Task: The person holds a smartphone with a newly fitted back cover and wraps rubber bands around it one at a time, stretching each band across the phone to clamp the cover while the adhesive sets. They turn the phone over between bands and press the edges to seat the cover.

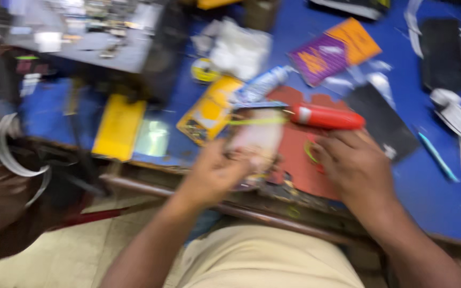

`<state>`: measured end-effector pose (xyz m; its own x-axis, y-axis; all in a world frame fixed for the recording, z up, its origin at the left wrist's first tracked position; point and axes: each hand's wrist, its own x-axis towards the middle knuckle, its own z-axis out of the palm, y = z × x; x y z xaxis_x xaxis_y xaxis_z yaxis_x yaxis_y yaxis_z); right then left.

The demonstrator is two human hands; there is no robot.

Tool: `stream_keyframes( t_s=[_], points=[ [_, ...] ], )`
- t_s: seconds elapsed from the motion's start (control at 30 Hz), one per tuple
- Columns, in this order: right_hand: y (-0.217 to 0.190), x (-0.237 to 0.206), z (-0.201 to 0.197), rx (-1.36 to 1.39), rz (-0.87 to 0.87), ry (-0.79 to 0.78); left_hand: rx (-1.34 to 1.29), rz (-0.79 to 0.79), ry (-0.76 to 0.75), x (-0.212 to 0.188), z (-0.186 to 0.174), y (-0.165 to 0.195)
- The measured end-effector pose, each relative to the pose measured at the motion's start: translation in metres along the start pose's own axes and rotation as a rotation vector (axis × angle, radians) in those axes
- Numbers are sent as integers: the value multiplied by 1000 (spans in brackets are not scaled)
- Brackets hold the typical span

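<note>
Two hands: left hand (217,170) grips one pale flat panel (256,140); right hand (350,160) holds one red tool (326,117).

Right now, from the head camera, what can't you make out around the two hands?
- Flat pale object in the left hand: motion blur hides what it is.
- Red tool above the right hand: blur hides whether the fingers grip it.
- Red mat: partly covered by both hands.
- Grey box top, upper left: small parts too blurred to tell.
- Blue table: cut off at the right edge.

Two hands (217,173), one red tool (326,117), two yellow packets (118,127).
</note>
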<state>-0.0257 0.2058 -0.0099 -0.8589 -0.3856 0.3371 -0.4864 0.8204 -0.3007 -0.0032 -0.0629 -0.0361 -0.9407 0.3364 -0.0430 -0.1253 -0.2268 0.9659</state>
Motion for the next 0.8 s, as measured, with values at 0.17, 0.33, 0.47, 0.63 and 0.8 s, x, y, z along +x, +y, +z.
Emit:
stream_keyframes(
  t_s=[0.17, 0.33, 0.47, 0.63, 0.8],
  points=[
    [26, -6, 7, 63, -16, 119, 146, 219, -59, 24, 20, -24],
    [59, -3, 18, 1072, -16, 36, 211, 512, -151, 36, 38, -33],
    [69, 9, 42, 2169, -17, -88, -21, 192, -253, 35, 35, -34],
    [54, 27, 22, 1803, -59, 9, 370, 189, -235, 30, 40, -11],
    [24, 25, -24, 61, -332, -58, 1031, 216, -147, 17, 51, 32]
  ],
)
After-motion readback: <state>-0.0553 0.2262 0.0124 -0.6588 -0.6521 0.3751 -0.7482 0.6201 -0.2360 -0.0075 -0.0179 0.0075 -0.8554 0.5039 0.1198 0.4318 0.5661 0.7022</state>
